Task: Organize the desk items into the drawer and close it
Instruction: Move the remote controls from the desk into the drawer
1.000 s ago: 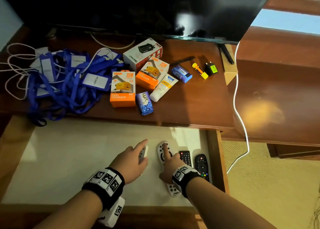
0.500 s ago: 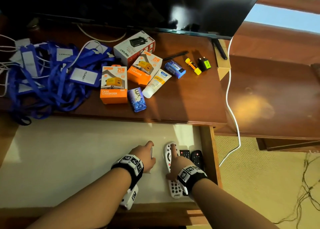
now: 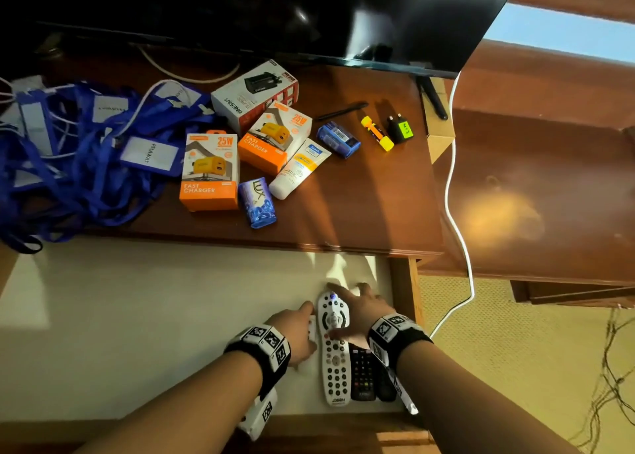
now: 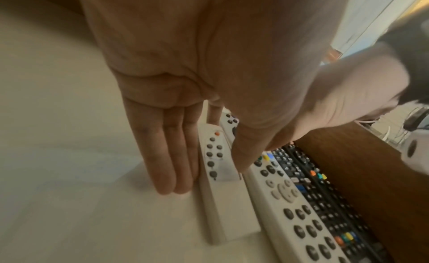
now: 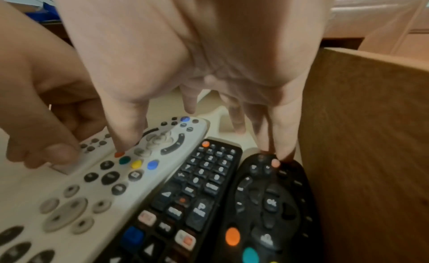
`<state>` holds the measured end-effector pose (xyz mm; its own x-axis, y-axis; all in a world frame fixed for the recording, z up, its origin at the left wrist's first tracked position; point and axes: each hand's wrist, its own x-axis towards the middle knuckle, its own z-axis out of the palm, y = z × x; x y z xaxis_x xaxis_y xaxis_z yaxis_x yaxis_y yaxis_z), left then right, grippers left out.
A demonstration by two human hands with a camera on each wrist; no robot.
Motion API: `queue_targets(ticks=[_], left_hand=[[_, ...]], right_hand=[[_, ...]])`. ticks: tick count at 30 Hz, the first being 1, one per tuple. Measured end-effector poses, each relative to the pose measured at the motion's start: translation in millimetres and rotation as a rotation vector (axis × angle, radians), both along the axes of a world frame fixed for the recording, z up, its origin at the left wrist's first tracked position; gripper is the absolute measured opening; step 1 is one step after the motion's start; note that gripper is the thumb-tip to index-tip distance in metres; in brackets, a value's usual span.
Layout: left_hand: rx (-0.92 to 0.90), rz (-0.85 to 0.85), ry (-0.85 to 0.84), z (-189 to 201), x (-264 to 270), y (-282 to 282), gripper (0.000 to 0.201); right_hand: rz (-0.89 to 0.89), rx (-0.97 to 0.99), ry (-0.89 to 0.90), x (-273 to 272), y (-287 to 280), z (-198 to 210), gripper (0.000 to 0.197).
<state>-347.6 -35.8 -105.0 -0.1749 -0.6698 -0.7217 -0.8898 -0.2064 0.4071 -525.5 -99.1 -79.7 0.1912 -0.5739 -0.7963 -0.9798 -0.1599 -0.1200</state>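
The drawer [image 3: 137,316] stands open, lined in white. At its right end several remotes lie side by side: a small white remote [image 3: 312,330], a long white remote [image 3: 335,357], a black remote [image 3: 362,374] and a rounded black remote [image 3: 385,385]. My left hand [image 3: 307,319] holds the small white remote [image 4: 216,202] between straight fingers [image 4: 171,166] on its left edge and the thumb on its right edge. My right hand [image 3: 357,312] is spread open, with its thumb on the long white remote [image 5: 92,184] and its fingertips [image 5: 283,149] on the rounded black remote [image 5: 267,202].
On the desk lie two orange charger boxes [image 3: 209,171], a white box [image 3: 254,92], a soap bar [image 3: 257,202], a cream tube [image 3: 299,168], a blue pack [image 3: 338,139], a highlighter [image 3: 377,133], a plug [image 3: 400,130], a pen [image 3: 340,109] and blue lanyards [image 3: 86,154]. A TV [image 3: 275,13] stands behind.
My left hand has brought the small white remote right, up against the long one. My right hand has gone from one finger on the long white remote to a spread over the black remotes.
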Motion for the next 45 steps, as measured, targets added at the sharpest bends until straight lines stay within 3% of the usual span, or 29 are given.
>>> queue_targets(ticks=[8, 13, 17, 20, 21, 23, 24, 26, 28, 29, 32, 34, 37, 40, 45], left_hand=[[0.036, -0.115, 0.019, 8.1, -4.6, 11.2, 0.056], [0.086, -0.147, 0.068, 13.7, -2.7, 18.3, 0.062], [0.083, -0.105, 0.069, 20.7, 1.1, 20.1, 0.060], [0.057, -0.025, 0.054, 30.7, 9.4, 12.3, 0.053], [0.047, 0.008, 0.057, 35.9, 12.7, 8.4, 0.050], [-0.005, 0.077, 0.079, 49.5, 18.9, 0.0, 0.043], [-0.044, 0.112, 0.090, 57.5, 22.2, -5.7, 0.038], [-0.121, 0.177, 0.121, 76.3, 28.0, -16.6, 0.028], [-0.209, 0.233, 0.150, 96.6, 33.7, -29.4, 0.020], [-0.254, 0.260, 0.161, 106.6, 36.9, -35.5, 0.017], [-0.371, 0.350, 0.210, 138.3, 44.9, -52.3, 0.011], [-0.441, 0.386, 0.235, 157.5, 48.9, -62.3, 0.010], [-0.505, 0.413, 0.240, 179.4, 54.2, -79.2, 0.010], [-0.538, 0.394, 0.217, 196.0, 55.1, -103.1, 0.011], [-0.595, 0.359, 0.135, 206.5, 43.0, -169.6, 0.013]], right_hand=[[0.056, -0.034, -0.026, -14.8, 2.8, -5.6, 0.076], [0.067, 0.030, -0.040, -17.3, 1.1, -1.1, 0.081], [0.118, 0.088, 0.003, -9.0, -3.8, 30.2, 0.076], [0.177, 0.092, 0.012, 5.6, -23.3, 86.9, 0.050], [0.146, 0.100, -0.062, 9.2, -36.3, 107.4, 0.038], [-0.096, 0.120, -0.350, 15.0, -70.1, 148.9, 0.015], [-0.238, 0.062, -0.501, 16.8, -90.9, 163.3, 0.017], [-0.422, -0.272, -0.656, 16.6, -140.0, 178.4, 0.018], [-0.356, -0.641, -0.550, 14.0, -186.7, 180.6, 0.004], [-0.309, -0.718, -0.451, 11.9, -208.6, 175.3, 0.021], [-0.294, -0.604, -0.195, 10.5, -253.7, 155.0, 0.069], [-0.282, -0.538, -0.105, 14.6, -267.9, 140.4, 0.081], [-0.271, -0.508, -0.054, 20.8, -273.8, 124.1, 0.069], [-0.255, -0.612, -0.057, 19.0, -266.8, 114.5, 0.049], [-0.280, -0.591, -0.115, 6.8, -225.9, 106.0, 0.041]])
